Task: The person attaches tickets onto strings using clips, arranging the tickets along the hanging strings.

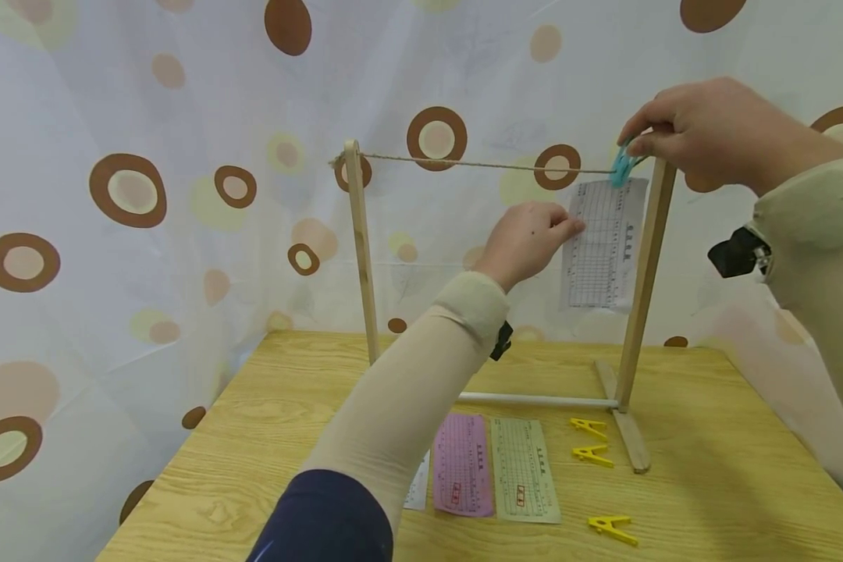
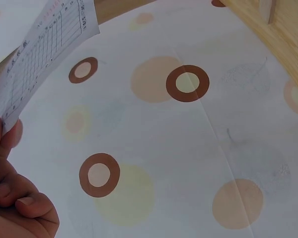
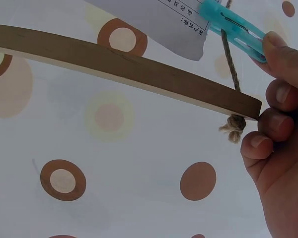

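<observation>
A white printed form (image 1: 600,250) hangs under the rope (image 1: 464,163) near the right post. My right hand (image 1: 716,133) pinches a light-blue clothespin (image 1: 621,168) between thumb and finger. In the right wrist view that clothespin (image 3: 233,29) sits across the rope, its far end on the corner of the form (image 3: 174,25). My left hand (image 1: 530,242) pinches the left edge of the same form between thumb and fingers; the left wrist view shows the paper (image 2: 44,54) between the fingertips.
The rope runs between two posts of a wooden frame (image 1: 649,289) on the table (image 1: 253,437). A pink form (image 1: 464,464), a green form (image 1: 524,468) and a partly hidden white form (image 1: 418,485) lie in front. Three yellow clothespins (image 1: 590,455) lie right of them.
</observation>
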### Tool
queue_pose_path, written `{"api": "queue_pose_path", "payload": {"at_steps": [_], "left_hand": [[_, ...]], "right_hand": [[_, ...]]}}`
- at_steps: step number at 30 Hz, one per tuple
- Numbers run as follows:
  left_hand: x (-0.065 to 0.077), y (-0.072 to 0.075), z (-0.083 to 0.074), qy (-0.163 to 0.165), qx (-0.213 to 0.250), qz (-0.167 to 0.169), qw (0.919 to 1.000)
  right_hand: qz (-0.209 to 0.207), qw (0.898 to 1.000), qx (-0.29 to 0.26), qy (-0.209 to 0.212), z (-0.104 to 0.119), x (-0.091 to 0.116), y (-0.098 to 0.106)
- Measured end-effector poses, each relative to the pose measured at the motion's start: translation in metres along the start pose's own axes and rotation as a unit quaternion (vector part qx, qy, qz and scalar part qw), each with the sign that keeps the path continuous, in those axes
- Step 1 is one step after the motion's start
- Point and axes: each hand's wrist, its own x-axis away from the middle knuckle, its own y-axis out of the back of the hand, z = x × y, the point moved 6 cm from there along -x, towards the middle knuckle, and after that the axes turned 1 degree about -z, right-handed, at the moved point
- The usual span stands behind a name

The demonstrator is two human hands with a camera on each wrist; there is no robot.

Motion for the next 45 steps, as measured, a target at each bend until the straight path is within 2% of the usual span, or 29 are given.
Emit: {"api": "queue_pose_path", "payload": {"at_steps": [7, 12, 22, 31, 45], "left_hand": [[-0.001, 0.000, 0.001, -0.002, 0.001, -0.002, 1.0000], [-0.001, 0.001, 0.005, 0.003, 0.015, -0.004, 0.9999], [0.001, 0.001, 0.008, 0.013, 0.039, -0.003, 0.9992], [0.007, -0.003, 0.012, 0.016, 0.063, -0.002, 0.9979], [0.022, -0.007, 0.019, 0.004, 0.054, 0.015, 0.9984]], "right_hand": [[0.021, 1.000, 0.017, 0.012, 0.004, -0.002, -0.003], [0.011, 0.999, 0.039, 0.025, 0.010, -0.004, -0.002], [-0.041, 0.999, 0.027, 0.022, 0.018, -0.001, -0.001], [-0.105, 0.994, 0.006, 0.026, 0.018, 0.009, 0.001], [-0.147, 0.988, -0.018, 0.037, 0.019, 0.026, -0.007]]}}
